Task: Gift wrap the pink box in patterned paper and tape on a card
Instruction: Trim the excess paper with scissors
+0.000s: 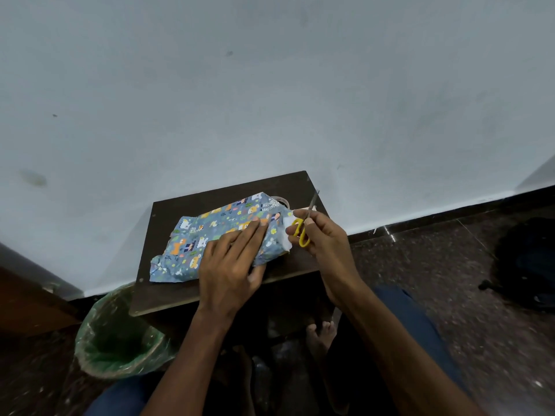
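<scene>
Blue patterned paper [210, 232] with cartoon animals covers the box on a small dark table [168, 211]; the pink box itself is hidden under it. My left hand [231, 262] presses flat on the paper's right half, fingers straight, thumb against the near side. My right hand [321, 235] grips yellow-handled scissors [303, 226] just right of the paper's loose white end [286, 229], blades pointing up and away. A tape roll [282, 201] peeks out behind the paper. No card is visible.
The table stands against a pale wall. A green-lined waste bin [117, 334] sits on the floor at the left. A dark bag [528, 262] lies on the floor at the right. My bare feet [321, 334] are under the table.
</scene>
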The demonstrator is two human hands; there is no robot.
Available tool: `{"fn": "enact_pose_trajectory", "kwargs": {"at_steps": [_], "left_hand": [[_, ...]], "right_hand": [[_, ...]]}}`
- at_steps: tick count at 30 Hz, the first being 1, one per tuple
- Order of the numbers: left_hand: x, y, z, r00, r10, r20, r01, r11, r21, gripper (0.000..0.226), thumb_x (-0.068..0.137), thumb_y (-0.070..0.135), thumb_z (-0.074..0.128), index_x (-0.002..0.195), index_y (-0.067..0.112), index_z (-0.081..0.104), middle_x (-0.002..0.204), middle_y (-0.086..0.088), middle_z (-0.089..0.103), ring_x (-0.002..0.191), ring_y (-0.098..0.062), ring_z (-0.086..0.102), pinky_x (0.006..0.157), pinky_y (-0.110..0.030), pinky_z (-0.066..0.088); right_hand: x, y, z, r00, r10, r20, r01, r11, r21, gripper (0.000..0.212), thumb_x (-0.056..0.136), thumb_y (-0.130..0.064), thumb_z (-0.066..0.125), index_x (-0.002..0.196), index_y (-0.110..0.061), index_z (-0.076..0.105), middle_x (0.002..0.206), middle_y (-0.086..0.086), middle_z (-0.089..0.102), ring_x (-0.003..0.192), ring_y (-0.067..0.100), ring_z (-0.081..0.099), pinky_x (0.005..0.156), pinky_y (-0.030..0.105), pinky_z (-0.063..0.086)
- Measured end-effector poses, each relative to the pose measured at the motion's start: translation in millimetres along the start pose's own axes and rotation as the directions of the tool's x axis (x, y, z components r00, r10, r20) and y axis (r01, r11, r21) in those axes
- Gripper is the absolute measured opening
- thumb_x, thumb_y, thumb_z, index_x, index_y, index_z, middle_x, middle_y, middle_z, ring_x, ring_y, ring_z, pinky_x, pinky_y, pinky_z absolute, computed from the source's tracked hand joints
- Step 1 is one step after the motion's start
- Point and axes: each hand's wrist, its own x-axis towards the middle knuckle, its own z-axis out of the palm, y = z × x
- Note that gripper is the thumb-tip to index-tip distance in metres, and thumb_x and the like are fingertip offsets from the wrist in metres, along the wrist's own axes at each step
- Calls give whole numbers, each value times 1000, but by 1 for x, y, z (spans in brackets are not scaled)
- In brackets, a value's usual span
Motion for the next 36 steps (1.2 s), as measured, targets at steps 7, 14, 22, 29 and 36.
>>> {"fn": "enact_pose_trajectory", "kwargs": {"at_steps": [7, 14, 22, 29, 36], "left_hand": [[17, -4, 4, 1000, -22, -17, 23, 999, 39, 68, 85, 7, 69, 151, 20, 60, 150, 5, 63, 105, -25, 62, 77, -41, 52], [18, 2, 20, 999, 7, 35, -12, 991, 133, 65, 92, 5, 61, 153, 26, 57, 153, 2, 60, 106, -26, 64, 75, -40, 47], [14, 0, 35, 999, 4, 50, -12, 985, 170, 66, 95, -1, 62, 154, 30, 56, 159, 1, 54, 114, -24, 55, 80, -42, 47], [10, 2, 47, 997, 20, 69, -31, 986, 165, 65, 96, -4, 61, 152, 29, 58, 159, -2, 55, 115, -25, 52, 80, -42, 43], [2, 4, 49, 994, 41, 101, -54, 989, 137, 62, 97, -3, 59, 151, 27, 60, 160, -3, 54, 116, -26, 53, 82, -43, 43]], "right_hand": [[-31, -17, 5, 997, -80, -14, 78, 990, -121, 26, 95, -18, 76, 121, -19, 76, 91, 6, 78, 87, 21, 77, 63, 35, 62], [-51, -6, 5, 974, 211, -78, -210, 977, 19, 25, 108, -22, 54, 115, -9, 74, 99, 22, 74, 87, 34, 79, 70, 32, 65], [-56, -5, -4, 937, 348, -21, -347, 937, 46, 27, 97, 9, 62, 118, -5, 70, 109, 22, 74, 90, 31, 79, 66, 30, 63], [-57, 6, -7, 929, 368, -38, -370, 924, -93, 20, 89, -2, 78, 108, -7, 74, 91, 13, 79, 82, 35, 78, 55, 29, 57], [-45, 7, -6, 914, 375, -155, -382, 924, -20, 27, 87, -19, 83, 111, -11, 73, 95, 10, 80, 85, 32, 79, 53, 28, 56]]}}
